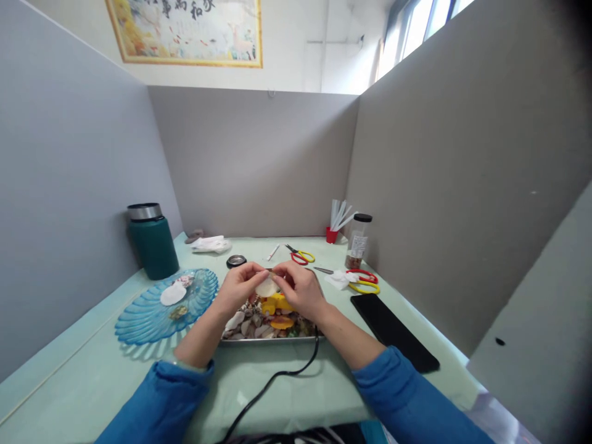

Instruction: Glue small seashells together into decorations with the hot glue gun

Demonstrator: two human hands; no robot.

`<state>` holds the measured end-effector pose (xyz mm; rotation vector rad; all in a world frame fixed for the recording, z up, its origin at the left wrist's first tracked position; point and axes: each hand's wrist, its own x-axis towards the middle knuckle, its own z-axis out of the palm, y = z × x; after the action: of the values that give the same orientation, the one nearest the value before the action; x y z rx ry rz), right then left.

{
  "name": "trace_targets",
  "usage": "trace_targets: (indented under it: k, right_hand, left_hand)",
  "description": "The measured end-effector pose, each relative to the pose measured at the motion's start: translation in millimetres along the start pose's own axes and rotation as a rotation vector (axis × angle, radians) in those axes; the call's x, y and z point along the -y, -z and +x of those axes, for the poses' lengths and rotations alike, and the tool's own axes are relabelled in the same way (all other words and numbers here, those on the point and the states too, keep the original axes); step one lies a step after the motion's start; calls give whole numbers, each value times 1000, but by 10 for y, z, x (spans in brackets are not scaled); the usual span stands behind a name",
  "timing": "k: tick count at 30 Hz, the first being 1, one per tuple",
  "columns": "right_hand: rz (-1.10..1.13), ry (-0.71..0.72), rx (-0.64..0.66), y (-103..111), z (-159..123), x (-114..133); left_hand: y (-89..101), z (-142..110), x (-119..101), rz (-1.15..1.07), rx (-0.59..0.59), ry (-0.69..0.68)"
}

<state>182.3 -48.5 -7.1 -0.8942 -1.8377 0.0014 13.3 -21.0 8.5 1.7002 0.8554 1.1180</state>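
1 pale, flat, rounded shell-like piece point(266, 288) above shallow silver metal tray point(272, 341); left hand point(238, 288) and right hand point(301, 290) fingers pinching its upper edge; likely light, stiff, brittle; hold rim gently; counter point(337, 388) has 2 red-and-yellow-handled scissors point(296, 251), 1 black rectangular phone point(393, 330), 1 teal cylindrical bottle point(155, 250).

Blue sleeves point(409, 401), bunched cuffs point(181, 377), bare hands point(303, 288)

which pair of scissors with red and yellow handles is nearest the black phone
The rightmost scissors with red and yellow handles, just beyond the flat black phone; crumpled white tissue overlaps them. The other pair lies farther back and left.
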Motion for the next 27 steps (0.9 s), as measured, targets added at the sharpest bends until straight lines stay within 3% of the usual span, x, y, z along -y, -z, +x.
trace_targets:
  k: [15,27]
  right_hand:
    - [12,45,37,7,10,19]
    - [110,-19,34,27,20,32]
  left_hand:
    - [-19,-16,-62,73,7,37]
    - [-10,-19,-51,10,12,64]
